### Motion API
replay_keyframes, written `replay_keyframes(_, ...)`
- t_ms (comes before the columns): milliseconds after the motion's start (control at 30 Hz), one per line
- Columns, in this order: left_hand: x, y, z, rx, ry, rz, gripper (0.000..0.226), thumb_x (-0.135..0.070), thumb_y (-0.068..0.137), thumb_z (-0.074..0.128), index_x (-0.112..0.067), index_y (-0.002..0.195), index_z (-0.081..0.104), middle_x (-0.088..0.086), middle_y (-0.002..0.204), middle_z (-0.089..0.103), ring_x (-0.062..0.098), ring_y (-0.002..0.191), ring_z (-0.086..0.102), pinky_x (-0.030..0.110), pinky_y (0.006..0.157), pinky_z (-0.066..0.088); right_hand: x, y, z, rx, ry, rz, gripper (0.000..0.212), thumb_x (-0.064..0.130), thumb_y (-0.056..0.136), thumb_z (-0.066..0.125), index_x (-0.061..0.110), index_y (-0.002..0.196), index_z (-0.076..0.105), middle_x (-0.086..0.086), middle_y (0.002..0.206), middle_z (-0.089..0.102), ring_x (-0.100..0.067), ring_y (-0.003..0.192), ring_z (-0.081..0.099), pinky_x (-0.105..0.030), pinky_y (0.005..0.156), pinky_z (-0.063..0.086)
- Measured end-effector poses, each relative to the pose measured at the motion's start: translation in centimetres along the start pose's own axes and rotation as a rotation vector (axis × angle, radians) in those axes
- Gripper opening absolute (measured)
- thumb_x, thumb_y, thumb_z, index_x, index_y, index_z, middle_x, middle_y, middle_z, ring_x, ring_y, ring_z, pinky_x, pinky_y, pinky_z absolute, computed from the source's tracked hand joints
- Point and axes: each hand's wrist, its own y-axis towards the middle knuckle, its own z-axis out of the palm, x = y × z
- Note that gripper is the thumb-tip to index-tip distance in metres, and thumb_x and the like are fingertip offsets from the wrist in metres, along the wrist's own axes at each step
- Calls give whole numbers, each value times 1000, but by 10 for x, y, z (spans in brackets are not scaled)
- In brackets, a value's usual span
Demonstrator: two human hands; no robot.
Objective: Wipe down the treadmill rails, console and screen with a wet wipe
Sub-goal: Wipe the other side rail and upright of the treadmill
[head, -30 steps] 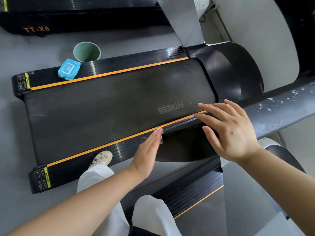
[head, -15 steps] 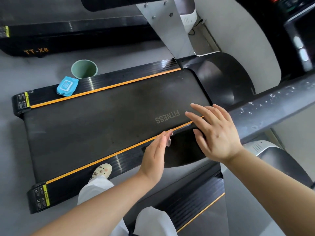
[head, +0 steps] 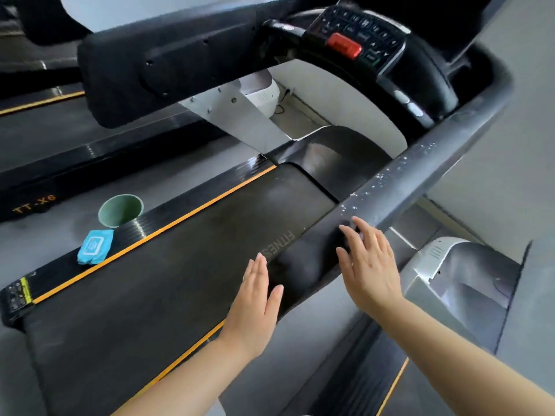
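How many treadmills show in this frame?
3, possibly more out of frame: the nearest treadmill under both hands, a second marked TT-X6 beyond the green cup, a third's edge at lower right.

Single head-worn wide-angle view, looking forward and down, near handrail [head: 420, 172] close, treadmill belt [head: 168, 265] beyond, console [head: 357, 40] far right

A black treadmill belt [head: 168, 265] edged by orange stripes [head: 192, 214], a blue wipes packet [head: 95, 247], a pale green cup [head: 120, 210], a red console button [head: 344, 45], and a white-speckled dark grey rail [head: 420, 172].
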Motion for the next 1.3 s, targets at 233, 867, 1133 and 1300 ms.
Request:
replay_keyframes(233,-25,25,-7,15,146,166,55,-27,102,27,-15,150,2,-7,157,2,-5,137,-7,-4,97,-11,-19,1,-3,71,52,-4,42,24,92,45,13,130,58,-10,137,53,-34,126,50,-46,106,33)
replay_keyframes(867,-80,63,0,147,970,606,69,-41,90,14,-1,133,48,16,141,45,29,134,38,38,112,13,-27,9,-31,262,275,71,58,-4,92,31,21,144,37,10,153,29,-5,142,24,-15,112,4)
replay_keyframes(1133,-76,50,-4,137,573,511,52,-13,99,32,-15,148,14,-4,156,-1,18,115,51,16,80,37,-31,14,-48,371,237,82,63,-4,93,26,27,148,28,7,151,35,-15,139,31,-19,112,10)
replay_keyframes(1300,-61,65,-22,259,826,887,54,-26,101,15,-3,122,60,11,124,59,31,132,40,39,111,28,-15,12,-48,376,188,181,66,-1,95,24,35,150,16,2,155,30,-26,139,31,-25,114,11)
